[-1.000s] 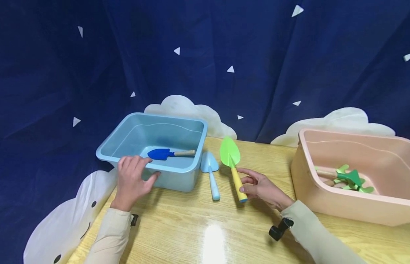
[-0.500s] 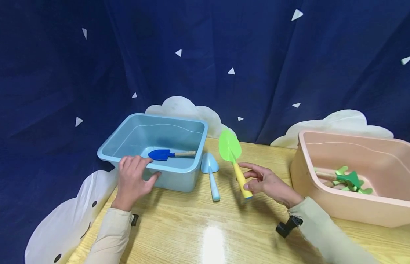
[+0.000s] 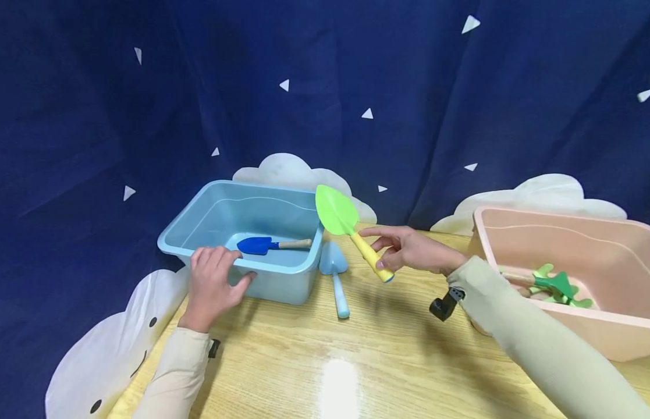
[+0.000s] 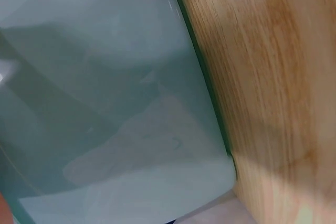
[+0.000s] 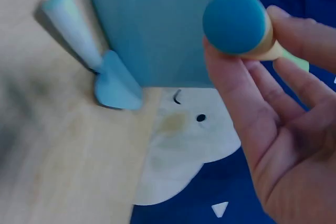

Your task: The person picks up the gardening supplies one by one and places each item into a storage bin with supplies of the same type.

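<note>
My right hand [image 3: 416, 249] pinches the yellow handle of a trowel with a light green blade [image 3: 336, 210], held up above the table beside the blue bin [image 3: 272, 282]. In the right wrist view the handle's round blue end cap [image 5: 233, 22] faces the camera, between thumb and fingers. My left hand [image 3: 212, 285] holds the near rim of that bin, fingers over the edge and thumb outside. A dark blue trowel [image 3: 256, 245] with a wooden handle lies inside the bin. Between the bin and my right hand, a light blue trowel [image 3: 333, 262] lies on the table.
A pink bin [image 3: 565, 326] stands at the right of the wooden table [image 3: 283, 361]. It holds a dark green hand tool [image 3: 560, 284] and several light green pieces. A dark blue curtain [image 3: 325, 70] with white clouds and triangles hangs behind.
The green trowel has risen and moved left with my right hand, its blade tilting toward the blue bin's right rim. My left hand has stayed on the rim.
</note>
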Tool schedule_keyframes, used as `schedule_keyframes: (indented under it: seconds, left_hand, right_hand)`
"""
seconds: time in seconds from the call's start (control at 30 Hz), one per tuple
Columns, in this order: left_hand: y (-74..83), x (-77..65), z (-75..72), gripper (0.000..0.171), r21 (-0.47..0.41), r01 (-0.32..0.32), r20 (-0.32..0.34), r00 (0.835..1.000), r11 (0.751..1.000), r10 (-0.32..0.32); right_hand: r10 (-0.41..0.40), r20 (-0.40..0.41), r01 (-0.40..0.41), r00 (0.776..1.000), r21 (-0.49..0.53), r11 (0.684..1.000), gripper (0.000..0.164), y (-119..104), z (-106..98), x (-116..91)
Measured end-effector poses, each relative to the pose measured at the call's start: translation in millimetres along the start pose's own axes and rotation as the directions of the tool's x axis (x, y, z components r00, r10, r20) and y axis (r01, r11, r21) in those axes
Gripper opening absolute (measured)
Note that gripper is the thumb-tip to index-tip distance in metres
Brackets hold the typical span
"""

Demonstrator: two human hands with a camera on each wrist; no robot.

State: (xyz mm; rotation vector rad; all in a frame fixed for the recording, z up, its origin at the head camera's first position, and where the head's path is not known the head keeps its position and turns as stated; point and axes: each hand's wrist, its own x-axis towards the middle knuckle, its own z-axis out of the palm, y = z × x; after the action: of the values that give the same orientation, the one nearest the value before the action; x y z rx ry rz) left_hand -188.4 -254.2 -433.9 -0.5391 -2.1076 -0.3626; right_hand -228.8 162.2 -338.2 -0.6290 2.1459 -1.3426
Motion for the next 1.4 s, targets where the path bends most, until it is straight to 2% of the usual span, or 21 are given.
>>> schedule_keyframes:
  seconds: [0.2,0.5,0.6,0.83,0.97,1.2,1.4]
  left_hand:
    - [0.9,0.6,-0.7,0.046,0.008,0.005,0.015,1.0,1.0,-0.006]
    - [-0.8,-1.2,-0.2,0.046,0.022,0.018,0.045,0.999,1.0,-0.019]
    - [-0.5,-0.7,-0.3,0.046,0.027,0.014,0.05,0.999,1.0,-0.016]
    - [-0.3,-0.4,-1.3,0.046,0.044,0.011,0.06,0.998,0.999,-0.014]
    - [-1.2,0.0,-1.0,0.047,0.043,0.02,0.054,0.998,0.999,-0.023]
    - [0.4,1.5,-2.0,0.046,0.043,0.011,0.058,0.998,0.999,-0.013]
    - [3.5,2.8,-2.5,0.045,0.04,0.02,0.064,0.998,0.999,-0.022]
  right_hand:
    - [-0.008,0.079,0.008,0.997,0.003,1.0,0.073,-23,-12,22]
    - [0.014,0.182,-0.005,0.983,-0.05,0.999,0.07,-48,-17,49]
    - [0.028,0.193,-0.016,0.981,-0.065,0.998,0.069,-55,-18,59]
    - [0.072,0.16,-0.056,0.984,-0.101,0.993,0.067,-76,-20,79]
    - [0.067,0.178,-0.047,0.982,-0.115,0.992,0.065,-86,-20,92]
    - [0.056,0.267,-0.04,0.962,-0.065,0.997,0.062,-98,-11,117]
    - [0.035,0.266,-0.033,0.963,-0.012,0.999,0.062,-106,-1,130]
